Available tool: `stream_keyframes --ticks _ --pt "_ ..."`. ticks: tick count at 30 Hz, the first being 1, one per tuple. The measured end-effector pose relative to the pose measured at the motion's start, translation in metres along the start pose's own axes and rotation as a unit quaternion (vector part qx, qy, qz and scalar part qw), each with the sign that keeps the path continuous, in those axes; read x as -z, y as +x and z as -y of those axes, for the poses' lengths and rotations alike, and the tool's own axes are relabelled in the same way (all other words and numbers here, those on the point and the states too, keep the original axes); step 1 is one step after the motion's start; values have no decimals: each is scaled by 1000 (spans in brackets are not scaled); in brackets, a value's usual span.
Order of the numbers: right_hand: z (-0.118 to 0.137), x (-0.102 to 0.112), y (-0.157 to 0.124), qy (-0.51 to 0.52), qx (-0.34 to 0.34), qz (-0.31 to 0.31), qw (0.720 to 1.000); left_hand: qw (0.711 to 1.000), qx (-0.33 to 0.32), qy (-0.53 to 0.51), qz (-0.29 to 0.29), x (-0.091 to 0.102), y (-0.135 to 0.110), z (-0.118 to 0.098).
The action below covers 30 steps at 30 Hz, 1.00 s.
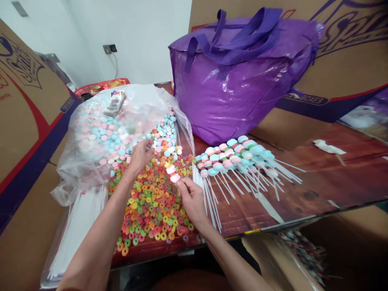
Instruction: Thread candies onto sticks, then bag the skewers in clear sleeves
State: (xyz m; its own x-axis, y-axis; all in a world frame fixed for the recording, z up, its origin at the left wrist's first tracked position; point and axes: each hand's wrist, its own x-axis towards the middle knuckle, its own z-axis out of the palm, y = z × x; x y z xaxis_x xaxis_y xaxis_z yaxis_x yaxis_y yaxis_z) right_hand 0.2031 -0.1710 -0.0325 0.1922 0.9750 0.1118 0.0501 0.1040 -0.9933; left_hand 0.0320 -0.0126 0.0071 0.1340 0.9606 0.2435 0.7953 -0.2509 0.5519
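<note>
My right hand (193,199) is closed on a candy skewer (172,171), pinched at its lower end. White and pink marshmallows with a gummy ring between them show on it; its stick is mostly hidden by my fingers. Over the pile of pink, blue and white marshmallows (166,129) my left hand (142,154) reaches with bent fingers, thumb and forefinger slightly apart. Nothing shows clearly between them. Beneath both hands spreads a heap of colourful gummy rings (151,202). Finished-looking candy skewers (230,157) lie stacked on the right, white sticks pointing toward me.
A clear plastic bag (75,157) of marshmallows lies at left, with a small stack of labels (115,104) on top. White sticks (77,230) fill a tray at front left. Behind stands a big purple bag (236,89). Cardboard boxes (27,105) flank the wooden table (306,194).
</note>
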Motion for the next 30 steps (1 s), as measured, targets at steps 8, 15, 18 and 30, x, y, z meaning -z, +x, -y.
stream_keyframes --ticks 8,15,18,30 --pt "-2 1 0 -4 -17 -1 1000 975 -126 137 123 -9 22 2" --pt "-2 1 0 -7 -17 -1 1000 984 -120 82 101 -4 15 4" --pt "0 1 0 -6 -16 -6 1000 995 -88 21 48 3 1 -6" --pt "-6 1 -10 -55 62 55 995 879 139 -447 -91 3 -85 -21"
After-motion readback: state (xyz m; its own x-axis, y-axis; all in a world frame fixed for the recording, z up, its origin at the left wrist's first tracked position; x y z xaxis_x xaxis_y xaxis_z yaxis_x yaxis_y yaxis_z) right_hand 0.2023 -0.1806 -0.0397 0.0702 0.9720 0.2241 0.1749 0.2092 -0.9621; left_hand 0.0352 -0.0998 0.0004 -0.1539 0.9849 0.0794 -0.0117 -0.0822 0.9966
